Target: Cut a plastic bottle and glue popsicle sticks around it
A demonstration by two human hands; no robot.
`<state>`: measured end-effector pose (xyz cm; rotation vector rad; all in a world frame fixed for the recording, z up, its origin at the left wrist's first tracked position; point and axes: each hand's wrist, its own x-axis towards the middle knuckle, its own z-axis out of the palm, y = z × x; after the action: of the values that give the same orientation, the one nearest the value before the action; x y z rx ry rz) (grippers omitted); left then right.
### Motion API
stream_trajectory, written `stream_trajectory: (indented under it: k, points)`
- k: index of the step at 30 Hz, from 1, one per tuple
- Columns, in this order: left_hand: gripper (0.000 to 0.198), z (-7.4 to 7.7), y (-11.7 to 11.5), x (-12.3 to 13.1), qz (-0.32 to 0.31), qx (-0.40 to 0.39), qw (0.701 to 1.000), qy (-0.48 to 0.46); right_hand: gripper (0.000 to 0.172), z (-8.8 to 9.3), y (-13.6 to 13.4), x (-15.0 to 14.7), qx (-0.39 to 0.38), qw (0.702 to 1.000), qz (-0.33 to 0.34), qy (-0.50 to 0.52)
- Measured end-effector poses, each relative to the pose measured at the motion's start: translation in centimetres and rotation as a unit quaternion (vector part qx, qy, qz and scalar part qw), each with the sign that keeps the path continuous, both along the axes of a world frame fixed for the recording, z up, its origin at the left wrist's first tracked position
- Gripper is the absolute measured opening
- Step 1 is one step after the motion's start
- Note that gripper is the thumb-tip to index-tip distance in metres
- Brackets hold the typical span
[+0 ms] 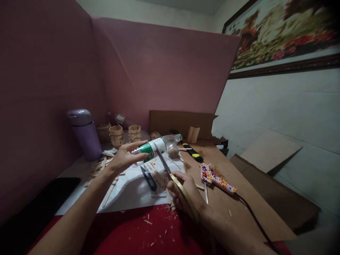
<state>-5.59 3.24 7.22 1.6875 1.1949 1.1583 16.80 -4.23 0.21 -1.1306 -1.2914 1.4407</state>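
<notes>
My left hand (124, 158) grips the bottom end of a clear plastic bottle (159, 144) with a green label, held sideways above the table with its cap pointing right. In my right hand (186, 193) is a pair of yellow-handled scissors (170, 171), fingers closed round the handles. The blades point up and left, and their tips touch the bottle near the label.
Small black thread snips (149, 178) and loose wooden sticks (107, 195) lie on white paper. A colourful glue gun (217, 180) with a black cord and a yellow-black cutter (193, 152) rest on brown cardboard. A purple flask (85, 134) and stick-built cups (117, 135) stand behind.
</notes>
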Motion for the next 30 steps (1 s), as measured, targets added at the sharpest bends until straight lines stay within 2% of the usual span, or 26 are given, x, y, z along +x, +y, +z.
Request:
stream_trajectory:
  k: [4, 15, 18, 25, 30]
  points:
    - [0.067, 0.0, 0.0, -0.1, -0.002, 0.008, 1.0, 0.005, 0.062, -0.2, 0.1, 0.0, -0.016, 1.0, 0.001, 0.027]
    - [0.067, 0.2, -0.4, 0.3, -0.004, 0.008, 1.0, 0.011, 0.064, 1.9, -0.1, -0.5, -0.097, 0.993, -0.026, 0.058]
    - [0.066, 0.2, -0.4, 0.4, 0.0, 0.019, 1.0, 0.018, 0.061, 2.1, -0.3, -0.6, -0.087, 0.995, -0.022, 0.045]
    - [0.067, -0.1, -0.4, 0.3, -0.007, 0.022, 0.999, 0.022, 0.059, 2.0, -1.3, -0.9, -0.001, 0.998, -0.041, 0.053]
    - [0.065, 0.0, -0.4, 0.5, -0.01, 0.034, 0.999, 0.023, 0.054, 1.7, -1.5, -0.7, 0.006, 0.998, -0.035, 0.042]
